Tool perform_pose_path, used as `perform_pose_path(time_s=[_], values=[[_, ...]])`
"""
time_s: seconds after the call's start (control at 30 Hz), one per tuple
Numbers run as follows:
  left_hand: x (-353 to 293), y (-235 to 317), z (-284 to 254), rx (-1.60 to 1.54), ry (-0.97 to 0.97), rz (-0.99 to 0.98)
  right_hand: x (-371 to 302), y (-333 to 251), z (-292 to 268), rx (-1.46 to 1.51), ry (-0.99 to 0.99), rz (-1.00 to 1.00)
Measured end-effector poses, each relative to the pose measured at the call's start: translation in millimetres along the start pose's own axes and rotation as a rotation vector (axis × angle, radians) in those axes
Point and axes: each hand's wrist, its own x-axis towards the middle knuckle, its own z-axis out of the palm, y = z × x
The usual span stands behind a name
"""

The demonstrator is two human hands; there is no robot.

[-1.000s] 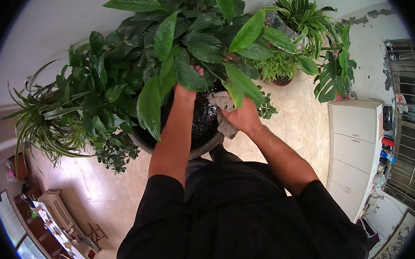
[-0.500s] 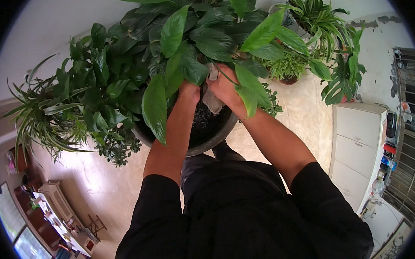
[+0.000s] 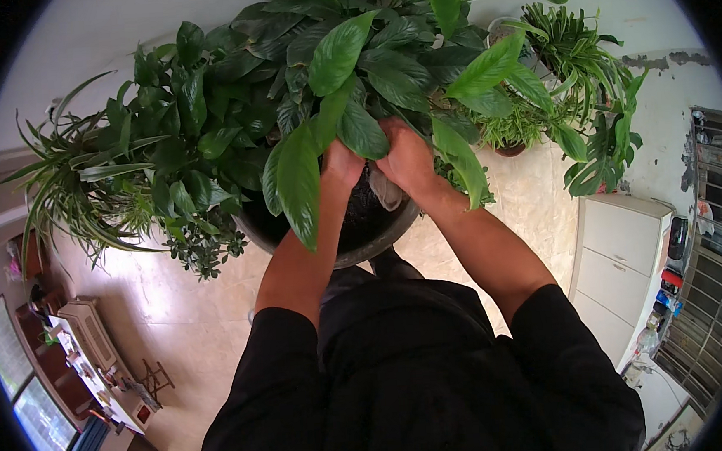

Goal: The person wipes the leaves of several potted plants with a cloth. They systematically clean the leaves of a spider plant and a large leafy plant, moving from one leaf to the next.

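Observation:
A large leafy plant (image 3: 342, 57) with broad, glossy green leaves grows from a dark round pot (image 3: 379, 245) in front of me. Both hands reach in among its lower leaves, above the dark soil (image 3: 362, 213). From under my right hand (image 3: 406, 155) hangs a greyish-beige cloth (image 3: 387, 192); the hand is closed on it, though leaves cover some fingertips. My left hand (image 3: 343, 164) is close beside it, at the base of a drooping leaf (image 3: 362, 132). That leaf hides the left fingers, so what they hold does not show.
Spider plants (image 3: 69, 177) and a small-leaved plant (image 3: 205, 247) crowd the left side. More potted plants (image 3: 508, 125) stand at the right by the wall. A white cabinet (image 3: 615, 259) is farther right, and a cluttered table (image 3: 97, 366) lies at the lower left.
The view has shifted slightly, and the plants appear farther right. The cloth, which showed between both hands, now hangs mostly below the right hand. A leaf now covers the left fingers.

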Motion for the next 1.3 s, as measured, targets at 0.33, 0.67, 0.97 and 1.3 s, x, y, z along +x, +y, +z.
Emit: perform_pose_path(time_s=[0.33, 0.67, 0.97, 1.3], values=[[-7, 16, 3, -0.044, 0.016, -0.06, -5, -6, -1, -0.055, -0.053, 0.016], [-2, -1, 0, 0.074, 0.084, 0.061, 18, -11, 8, -0.036, 0.041, -0.049], [2, 12, -12, -0.008, -0.244, -0.094, -53, 36, 4, -0.123, -0.152, 0.162], [18, -12, 7, 0.294, -0.106, 0.185, -100, 83, -15, -0.219, -0.133, 0.094]])
